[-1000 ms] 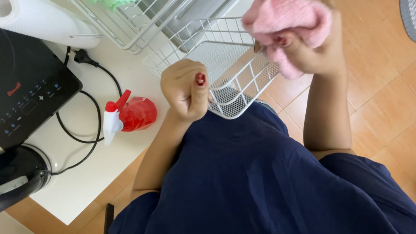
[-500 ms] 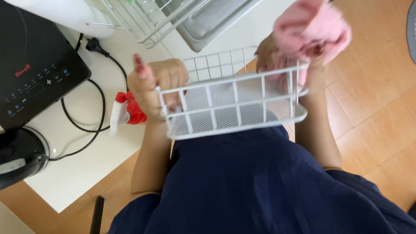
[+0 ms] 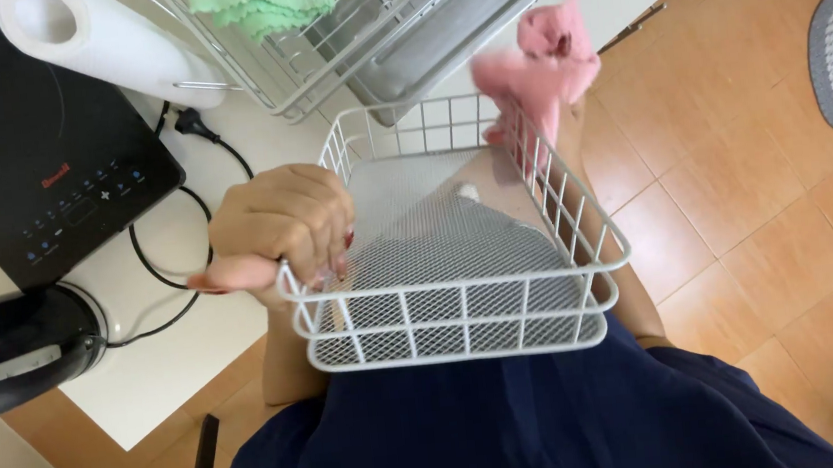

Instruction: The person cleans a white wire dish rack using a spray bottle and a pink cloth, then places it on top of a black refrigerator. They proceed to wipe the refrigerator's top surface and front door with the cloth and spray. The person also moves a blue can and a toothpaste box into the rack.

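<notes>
— Holding what? 
— The left hand (image 3: 281,238) grips the white basket (image 3: 458,250) by its near left corner, over the lap.
— And the right hand?
— Hidden behind the far side, clutching a pink cloth (image 3: 538,68).

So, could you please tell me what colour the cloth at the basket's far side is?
The cloth is pink, seen best in the head view.

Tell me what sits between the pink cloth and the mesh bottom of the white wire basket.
Only the basket's own far-right wire wall. The pink cloth, bunched around the right hand, is at the rim of the white wire basket; the mesh floor looks bare. The left hand grips the near-left corner.
</notes>
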